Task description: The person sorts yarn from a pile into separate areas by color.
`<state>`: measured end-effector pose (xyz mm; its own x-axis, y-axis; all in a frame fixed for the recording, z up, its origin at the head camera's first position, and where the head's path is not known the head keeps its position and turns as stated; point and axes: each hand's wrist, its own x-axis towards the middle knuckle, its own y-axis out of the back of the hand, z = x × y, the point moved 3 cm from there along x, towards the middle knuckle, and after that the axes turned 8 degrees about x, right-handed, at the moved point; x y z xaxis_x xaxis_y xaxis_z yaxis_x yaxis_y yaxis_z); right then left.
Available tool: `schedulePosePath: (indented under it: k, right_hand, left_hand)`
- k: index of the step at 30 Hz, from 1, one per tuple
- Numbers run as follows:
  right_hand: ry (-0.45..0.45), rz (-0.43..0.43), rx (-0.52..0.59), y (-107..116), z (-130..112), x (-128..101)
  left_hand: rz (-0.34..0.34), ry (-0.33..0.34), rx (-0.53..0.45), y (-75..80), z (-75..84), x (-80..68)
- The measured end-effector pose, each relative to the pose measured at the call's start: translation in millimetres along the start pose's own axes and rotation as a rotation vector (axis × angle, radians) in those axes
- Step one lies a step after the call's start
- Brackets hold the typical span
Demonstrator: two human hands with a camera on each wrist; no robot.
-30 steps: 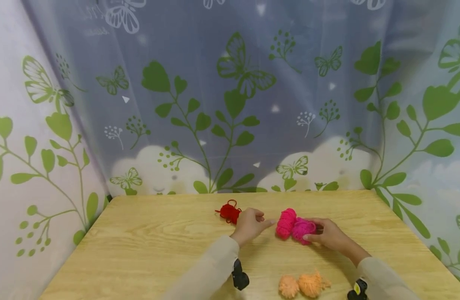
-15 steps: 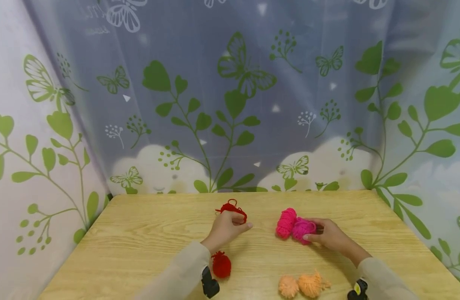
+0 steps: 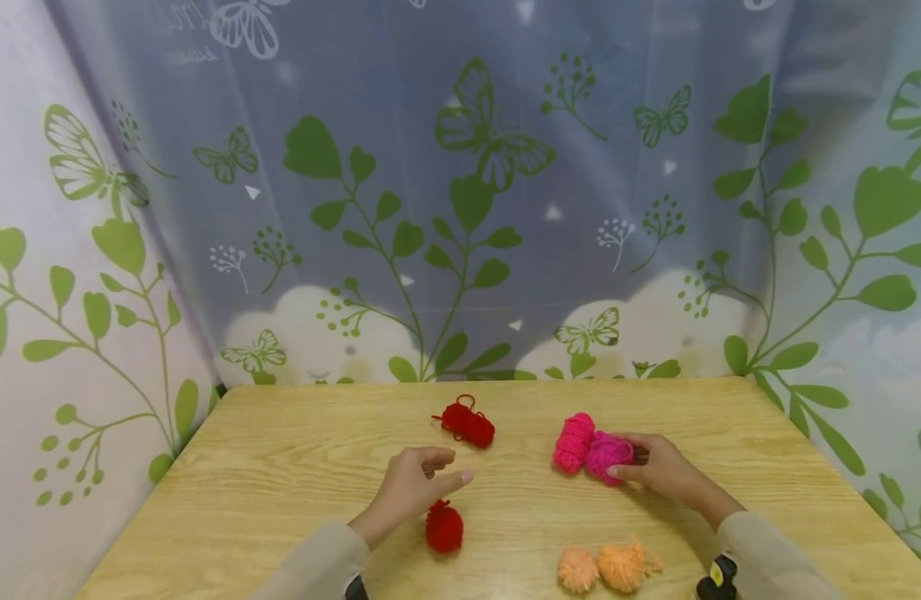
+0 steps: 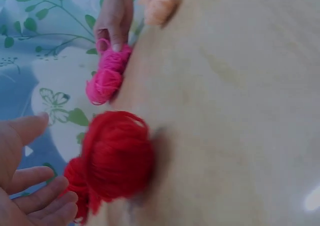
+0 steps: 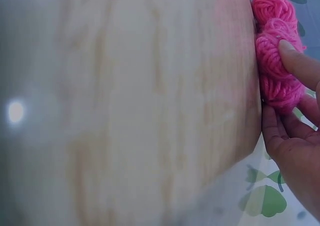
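My right hand [image 3: 664, 471] holds a magenta yarn ball [image 3: 608, 457] between thumb and fingers, on the table. Against that ball's left side lies a hot-pink yarn skein [image 3: 573, 443]. With fingers loosely spread and nothing in them, my left hand [image 3: 409, 490] hovers just above and left of a round red yarn ball [image 3: 444, 528]. Farther back lies a longer red yarn skein [image 3: 468, 423] with a loose loop. In the left wrist view the red ball [image 4: 120, 156] is large beside the left fingers, apart from them. The right wrist view shows the right thumb on the magenta yarn [image 5: 275, 56].
Two pale orange yarn balls, a rounder one [image 3: 578, 570] and one with a loose tail [image 3: 627, 567], lie side by side near the front. The wooden table [image 3: 295, 467] ends at a curtain [image 3: 385, 250] printed with leaves and butterflies.
My left hand has moved left and toward the front, away from the back red skein, uncovering it and the front red ball. The right hand stays at the magenta yarn.
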<state>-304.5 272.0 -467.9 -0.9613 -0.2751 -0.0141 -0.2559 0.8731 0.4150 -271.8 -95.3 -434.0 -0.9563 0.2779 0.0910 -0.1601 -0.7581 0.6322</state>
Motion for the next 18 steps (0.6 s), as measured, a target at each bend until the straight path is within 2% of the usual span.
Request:
schedulePosePath:
  k: [5,10,18]
  right_hand:
    - [0.002,-0.005,0.001,0,-1,0]
    - [0.004,-0.005,0.004,-1,0,0]
    - [0.008,-0.006,0.016,-1,0,0]
  left_hand:
    - [-0.003,0.008,-0.026,0.4,-10.5,-19.2]
    - [-0.034,0.019,-0.026,-2.6,-17.6,-35.9]
    - [-0.051,0.009,0.015,-8.6,-21.0,-45.9]
